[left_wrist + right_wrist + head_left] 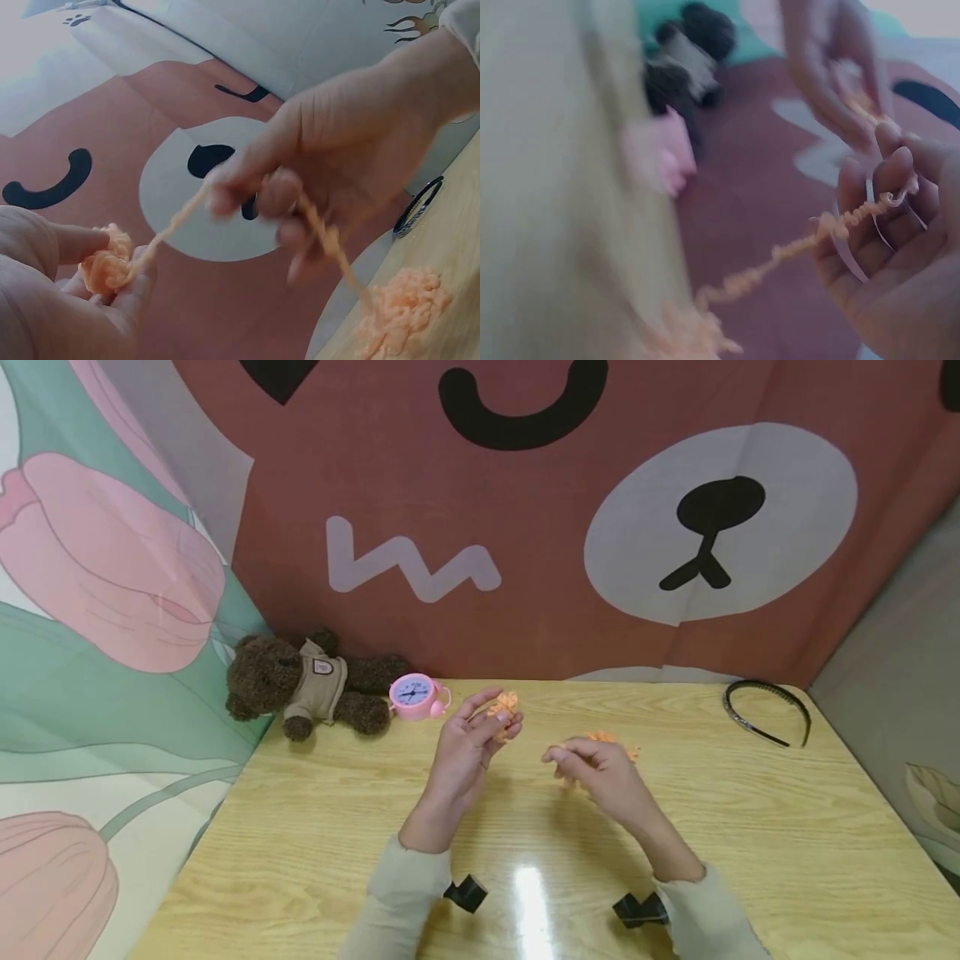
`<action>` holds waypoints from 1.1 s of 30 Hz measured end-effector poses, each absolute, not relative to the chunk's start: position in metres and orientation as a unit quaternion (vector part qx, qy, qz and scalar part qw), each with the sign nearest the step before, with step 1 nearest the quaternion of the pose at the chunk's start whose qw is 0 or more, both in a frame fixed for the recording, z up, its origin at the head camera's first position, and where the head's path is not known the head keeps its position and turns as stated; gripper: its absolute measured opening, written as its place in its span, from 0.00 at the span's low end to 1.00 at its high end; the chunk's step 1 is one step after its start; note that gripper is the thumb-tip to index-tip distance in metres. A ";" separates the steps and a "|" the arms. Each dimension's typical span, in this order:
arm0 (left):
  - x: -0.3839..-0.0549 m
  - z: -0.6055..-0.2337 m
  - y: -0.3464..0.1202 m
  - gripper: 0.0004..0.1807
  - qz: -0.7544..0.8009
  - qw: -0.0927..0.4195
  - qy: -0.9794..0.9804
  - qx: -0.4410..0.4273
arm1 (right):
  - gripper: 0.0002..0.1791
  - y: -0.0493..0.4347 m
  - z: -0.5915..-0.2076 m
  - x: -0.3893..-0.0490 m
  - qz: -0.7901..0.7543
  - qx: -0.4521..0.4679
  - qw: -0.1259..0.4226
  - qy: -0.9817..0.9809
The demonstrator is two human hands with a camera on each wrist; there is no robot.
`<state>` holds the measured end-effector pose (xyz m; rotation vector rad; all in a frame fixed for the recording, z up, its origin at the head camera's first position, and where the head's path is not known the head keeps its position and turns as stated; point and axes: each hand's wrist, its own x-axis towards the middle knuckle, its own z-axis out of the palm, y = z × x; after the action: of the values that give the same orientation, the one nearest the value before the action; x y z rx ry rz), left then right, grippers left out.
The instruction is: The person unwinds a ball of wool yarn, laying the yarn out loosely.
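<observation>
My left hand (467, 752) holds a small wound bundle of orange yarn (107, 270) between thumb and fingers, above the table. From that bundle a strand (176, 223) runs to my right hand (603, 777), which pinches it between thumb and forefinger. Past those fingers the crinkled strand (780, 251) hangs down to a loose orange yarn pile (412, 300) on the table. In the head view my right hand partly hides that pile. The right hand looks blurred in the left wrist view.
A brown teddy bear (318, 685) lies at the back left, beside a pink alarm clock (414, 695). A black headband (772, 710) rests at the back right of the wooden table (315, 843). Behind the table hangs a printed cloth (540, 610).
</observation>
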<state>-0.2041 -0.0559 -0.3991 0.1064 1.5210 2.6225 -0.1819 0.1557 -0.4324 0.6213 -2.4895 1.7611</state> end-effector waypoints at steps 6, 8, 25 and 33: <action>-0.208 -0.400 -0.063 0.21 0.873 0.039 0.485 0.030 | 0.18 0.201 -0.412 -0.187 0.611 0.115 0.121 -0.774; -0.209 -0.401 -0.064 0.20 0.873 0.037 0.485 0.028 | 0.19 0.215 -0.407 -0.187 0.639 0.081 0.146 -0.751; -0.211 -0.400 -0.069 0.18 0.871 0.013 0.490 0.001 | 0.13 0.311 -0.413 -0.197 0.845 -0.172 0.315 -0.396; -0.208 -0.401 -0.065 0.18 0.866 0.043 0.497 0.022 | 0.11 0.301 -0.425 -0.203 0.717 -0.161 0.176 -0.655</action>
<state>-0.2082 -0.0653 -0.4006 0.0674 1.5206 2.6484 -0.2029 0.3012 -0.4247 -0.4562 -1.8545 2.0295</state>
